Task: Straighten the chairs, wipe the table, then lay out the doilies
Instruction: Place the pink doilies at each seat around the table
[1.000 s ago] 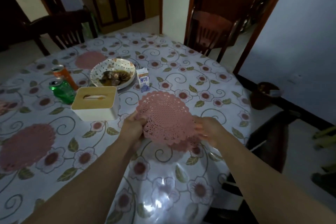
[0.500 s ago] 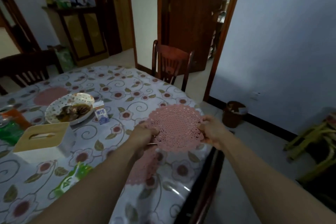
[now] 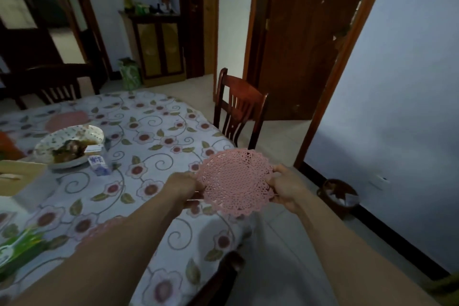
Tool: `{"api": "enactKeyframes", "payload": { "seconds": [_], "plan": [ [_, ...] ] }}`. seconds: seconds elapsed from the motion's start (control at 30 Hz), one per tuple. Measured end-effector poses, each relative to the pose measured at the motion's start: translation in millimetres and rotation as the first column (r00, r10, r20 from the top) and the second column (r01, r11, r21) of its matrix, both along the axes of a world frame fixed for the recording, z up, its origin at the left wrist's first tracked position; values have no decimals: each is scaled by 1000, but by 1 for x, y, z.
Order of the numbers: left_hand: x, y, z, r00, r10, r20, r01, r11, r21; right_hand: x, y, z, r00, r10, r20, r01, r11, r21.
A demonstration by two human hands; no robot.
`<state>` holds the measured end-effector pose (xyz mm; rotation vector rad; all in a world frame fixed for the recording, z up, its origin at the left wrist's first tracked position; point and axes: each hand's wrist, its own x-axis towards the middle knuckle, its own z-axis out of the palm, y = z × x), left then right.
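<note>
**Doily held flat for the next place**

We pinch the round pink crocheted doily (image 3: 236, 182) at opposite edges, left hand (image 3: 182, 190) and right hand (image 3: 288, 190), keeping it taut between them over the edge of the floral-clothed table (image 3: 149, 131), probably aiming for the brown wooden chair (image 3: 239, 109) beyond our hands.

Pink lace doily (image 3: 236, 181) — white tablecloth (image 3: 154, 146) with maroon flowers, green leaves — reddish-brown chair (image 3: 242, 104).
</note>
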<state>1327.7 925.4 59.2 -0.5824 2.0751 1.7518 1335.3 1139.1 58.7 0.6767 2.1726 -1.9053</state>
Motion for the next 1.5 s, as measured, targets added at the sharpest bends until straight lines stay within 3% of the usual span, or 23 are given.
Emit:
{"api": "enactKeyframes", "payload": {
  "seconds": [0.33,0.5,0.7,0.87,0.97,1.17,1.33,1.5],
  "plan": [
    [-161,39,-33,964,264,35,-263,964,-21,-202,38,-30,969,244,34,-246,965,89],
    [-205,36,-38,915,399,52,-399,917,-23,-289,24,-54,938,338,80,-345,932,113],
    [-252,23,-49,802,595,43,-596,803,18,-398,-14,-93,874,478,83,-485,869,101],
    [-286,28,-62,639,766,66,-768,640,5,-478,-51,-137,816,570,98,-578,812,85],
    [-309,30,-73,549,833,73,-833,552,-39,-510,-80,-163,755,640,142,-653,753,79],
    [-337,14,-91,486,867,115,-864,496,-84,-534,-128,-183,712,686,147,-702,694,162],
    [-348,2,-109,456,883,111,-880,466,-91,-540,-152,-197,677,720,154,-736,663,134],
    [-339,7,-117,452,880,145,-882,466,-73,-529,-144,-186,507,838,202,-862,487,143]
  ]
}}
